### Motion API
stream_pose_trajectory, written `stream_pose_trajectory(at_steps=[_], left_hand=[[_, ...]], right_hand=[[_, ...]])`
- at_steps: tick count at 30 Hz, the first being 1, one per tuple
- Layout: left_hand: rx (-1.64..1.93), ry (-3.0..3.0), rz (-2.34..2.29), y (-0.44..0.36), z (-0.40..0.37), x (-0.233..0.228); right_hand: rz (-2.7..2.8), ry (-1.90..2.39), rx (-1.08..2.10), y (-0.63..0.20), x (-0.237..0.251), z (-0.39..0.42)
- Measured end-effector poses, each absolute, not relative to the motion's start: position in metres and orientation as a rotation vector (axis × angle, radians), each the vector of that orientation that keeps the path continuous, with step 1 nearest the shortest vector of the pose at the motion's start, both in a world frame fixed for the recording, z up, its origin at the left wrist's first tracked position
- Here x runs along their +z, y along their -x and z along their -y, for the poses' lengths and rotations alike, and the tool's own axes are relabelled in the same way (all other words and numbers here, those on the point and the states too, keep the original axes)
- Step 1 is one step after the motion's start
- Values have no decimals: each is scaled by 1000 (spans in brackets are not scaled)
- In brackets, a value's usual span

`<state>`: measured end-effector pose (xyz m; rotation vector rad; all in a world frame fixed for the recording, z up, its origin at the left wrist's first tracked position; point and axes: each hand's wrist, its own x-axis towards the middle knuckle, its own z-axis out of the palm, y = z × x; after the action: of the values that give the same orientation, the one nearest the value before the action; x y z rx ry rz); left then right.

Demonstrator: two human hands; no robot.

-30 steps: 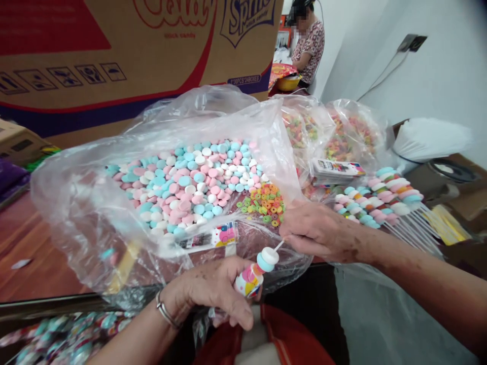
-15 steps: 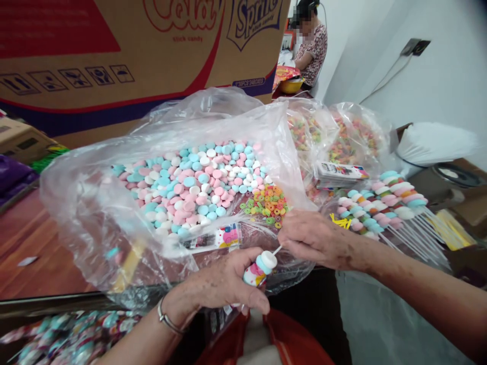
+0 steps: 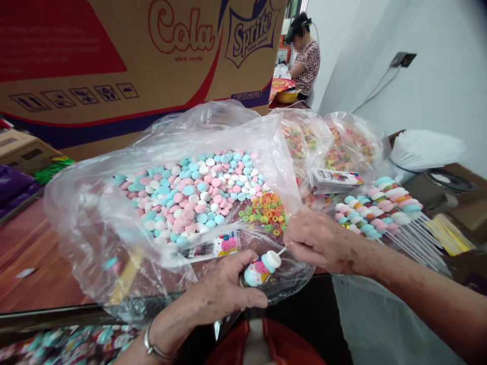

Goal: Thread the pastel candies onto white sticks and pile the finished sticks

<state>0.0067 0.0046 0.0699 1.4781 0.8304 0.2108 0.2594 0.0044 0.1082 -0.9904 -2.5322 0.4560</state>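
My left hand (image 3: 222,286) is wrapped around a candy skewer (image 3: 272,259) of stacked marshmallows, tilted up to the right. A printed clear wrapper (image 3: 255,275) covers its lower part, while a white and a blue piece stick out at the top. My right hand (image 3: 317,241) is closed on the end of the skewer's white stick (image 3: 282,250). Beyond my hands, an open plastic bag holds many pink, blue and white marshmallows (image 3: 190,200). Small coloured candy rings (image 3: 268,213) lie beside them. Flat printed wrappers (image 3: 216,245) rest near my left hand.
Finished-looking skewers (image 3: 380,203) are piled at right, near a stack of wrappers (image 3: 337,178) and bags of candy rings (image 3: 350,139). A large carton (image 3: 182,76) stands behind. Wrapped sweets (image 3: 72,344) lie below the table edge. A person (image 3: 306,63) works at the back.
The printed wrapper now reaches higher on the skewer, and more of it shows above my left hand. My right hand has moved slightly right and stays on the stick. The camera view has shifted.
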Motion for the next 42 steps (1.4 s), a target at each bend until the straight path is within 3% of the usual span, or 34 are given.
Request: stream_pose_trajectory(at_steps=[7,14,21,27,36,42], left_hand=[[310,-1802,-944,-8,4,62],[82,-1295,-825,-5,3,65],[57,-1014,-639,-6,1,58],[-164,-897,-604,-3,-4,48],[93,-1002,-673,-10,-6,54],[63,-1146,-768,-16,-3,59]], right_hand=[[2514,978,569,-245,101,4],[2510,953,405,-249,111,1],[2462,993,539,-248,113,-1],[2518,915,582,-247,117,-7],[2528,928,455,-249,117,0],[2636,877,447,-248,113,10]])
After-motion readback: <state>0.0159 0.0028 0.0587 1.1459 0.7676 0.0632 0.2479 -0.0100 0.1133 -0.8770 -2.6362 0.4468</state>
